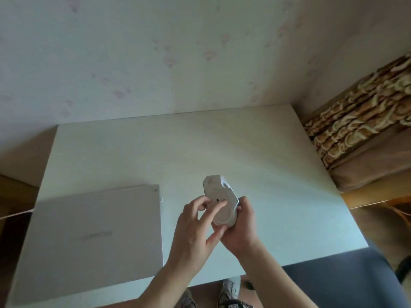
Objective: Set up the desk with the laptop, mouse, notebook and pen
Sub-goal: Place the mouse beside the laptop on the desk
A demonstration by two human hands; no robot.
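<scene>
A white computer mouse (219, 196) is held upside down above the white desk (222, 147), its flat underside facing me. My right hand (241, 227) grips it from below and the right side. My left hand (195, 227) has its fingertips on the underside near a small dark spot, with the thumb under the mouse's near end. A closed silver laptop (93, 238) lies flat on the desk at the left front. No notebook or pen is in view.
The desk stands against a pale patterned wall. A patterned cushion or sofa back (355, 121) sits beyond the desk's right edge. A grey-blue seat (347, 276) is at the lower right. My shoes (229, 290) show below the desk's front edge.
</scene>
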